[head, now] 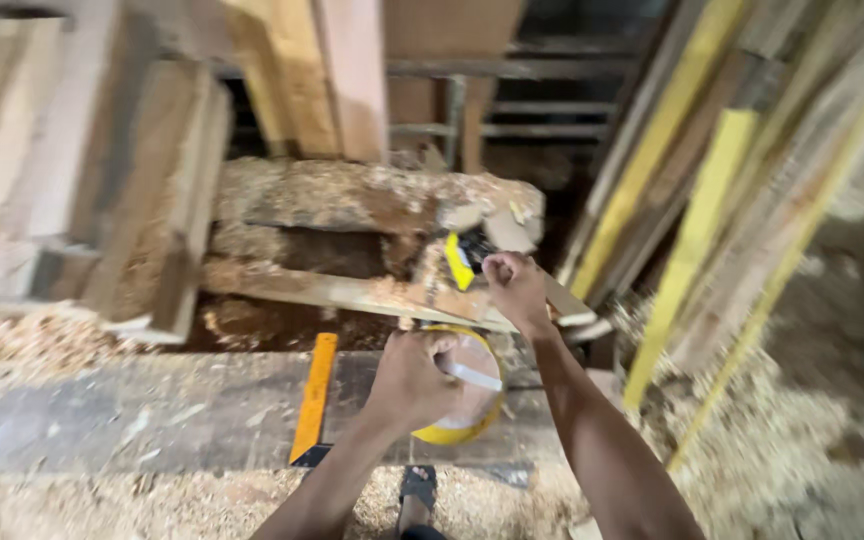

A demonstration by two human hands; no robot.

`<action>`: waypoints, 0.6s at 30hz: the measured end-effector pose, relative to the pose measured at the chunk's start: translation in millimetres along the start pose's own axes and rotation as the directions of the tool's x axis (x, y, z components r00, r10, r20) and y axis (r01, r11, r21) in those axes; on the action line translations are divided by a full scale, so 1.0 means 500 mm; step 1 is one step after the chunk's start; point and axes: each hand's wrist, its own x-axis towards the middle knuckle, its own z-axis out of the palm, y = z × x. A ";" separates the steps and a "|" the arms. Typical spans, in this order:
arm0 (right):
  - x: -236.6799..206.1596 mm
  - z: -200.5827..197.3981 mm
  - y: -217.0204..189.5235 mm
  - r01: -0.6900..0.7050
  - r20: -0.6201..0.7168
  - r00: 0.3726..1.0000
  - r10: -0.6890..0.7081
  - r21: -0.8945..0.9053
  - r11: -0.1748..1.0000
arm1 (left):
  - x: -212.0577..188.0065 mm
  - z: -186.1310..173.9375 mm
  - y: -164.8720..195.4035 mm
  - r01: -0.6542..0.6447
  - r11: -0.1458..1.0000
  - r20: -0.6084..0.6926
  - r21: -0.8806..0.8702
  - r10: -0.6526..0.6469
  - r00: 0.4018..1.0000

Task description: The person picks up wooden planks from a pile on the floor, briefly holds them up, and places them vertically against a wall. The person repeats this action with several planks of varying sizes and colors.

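My left hand (410,380) is closed around a round yellow reel tape measure (464,400), held just above a dark wooden plank (152,410). A pale strip of tape (474,376) comes out of the reel beside my fingers. My right hand (514,285) is raised further away as a fist, pinching a small yellow and black piece (460,258) near a sawdust-covered board (342,292). Whether that piece is the tape's end I cannot tell.
An orange square ruler (314,395) lies across the plank left of my left hand. Thick planks (102,180) lean at the left, and yellow and pale boards (692,220) lean at the right. Sawdust (802,440) covers the floor. A sandalled foot (418,488) shows below.
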 end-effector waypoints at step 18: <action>0.004 0.175 -0.086 0.055 0.159 0.987 0.037 -0.541 0.839 | -0.173 -0.383 -0.156 0.151 0.869 -0.443 -0.472 -0.382 0.811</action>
